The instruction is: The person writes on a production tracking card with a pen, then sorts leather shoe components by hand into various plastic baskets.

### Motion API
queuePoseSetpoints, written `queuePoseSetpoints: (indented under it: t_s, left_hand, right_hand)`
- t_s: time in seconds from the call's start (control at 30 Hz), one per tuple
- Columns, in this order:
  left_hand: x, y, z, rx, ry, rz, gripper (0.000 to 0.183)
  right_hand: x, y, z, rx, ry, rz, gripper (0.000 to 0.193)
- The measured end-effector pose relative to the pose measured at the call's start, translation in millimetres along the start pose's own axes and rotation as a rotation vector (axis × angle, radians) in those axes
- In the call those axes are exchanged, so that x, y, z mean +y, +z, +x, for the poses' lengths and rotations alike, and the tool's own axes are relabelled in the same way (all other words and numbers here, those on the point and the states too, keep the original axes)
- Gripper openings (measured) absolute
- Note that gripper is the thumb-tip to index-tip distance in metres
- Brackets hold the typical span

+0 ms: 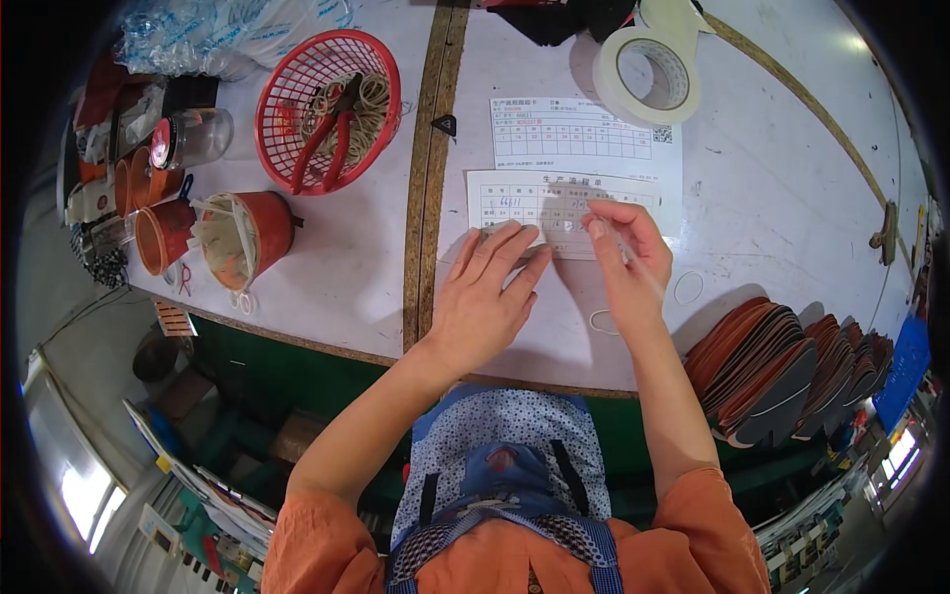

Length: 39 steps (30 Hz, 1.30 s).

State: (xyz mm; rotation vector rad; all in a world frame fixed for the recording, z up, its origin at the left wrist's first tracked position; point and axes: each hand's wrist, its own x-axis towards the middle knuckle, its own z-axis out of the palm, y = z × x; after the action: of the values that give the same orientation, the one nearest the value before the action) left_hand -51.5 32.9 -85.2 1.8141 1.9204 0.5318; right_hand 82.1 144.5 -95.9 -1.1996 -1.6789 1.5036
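Observation:
My left hand (488,302) lies on the lower part of a white printed form (633,188), its fingers spread, holding the sheet against the table. Over the right side of that form, my right hand (630,262) pinches a slim clear pen (648,277). The pen's tip end is near the form's handwritten rows, partly hidden by my fingers. A second printed form (584,153) lies just beyond, overlapped by the first. Beside my right wrist are two thin pale rubber bands, one to the right (678,288) and one to the left (592,319).
A roll of pale tape (606,74) rests on the far form's corner. Stacks of brown and black sole-shaped pieces (742,361) stand at right. On the left, a red basket (391,59) holds rubber bands and red-handled pliers (339,148), near tubs (272,233) and a jar (203,137).

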Motion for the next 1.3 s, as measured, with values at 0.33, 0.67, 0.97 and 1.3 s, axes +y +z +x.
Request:
queuePoseSetpoints:
  t_s: [0.33, 0.67, 0.97, 1.3]
  left_hand:
    - [-11.5, 5.2, -3.6, 0.008, 0.027, -0.057, 0.046]
    - [-14.3, 9.9, -4.1, 0.048, 0.044, -0.051, 0.042]
    - [-15.8, 11.7, -4.3, 0.049, 0.044, -0.066, 0.04]
    - [-17.5, 10.3, -6.1, 0.059, 0.023, -0.089, 0.038]
  right_hand:
    - [11.4, 17.2, 3.9, -0.083, -0.18, -0.127, 0.008]
    - [18.1, 21.7, 8.4, -0.047, -0.265, -0.128, 0.007]
    - [11.1, 28.3, 15.1, -0.051, -0.268, -0.156, 0.007]
    - [20.5, 32.7, 18.5, -0.064, -0.362, -0.28, 0.003]
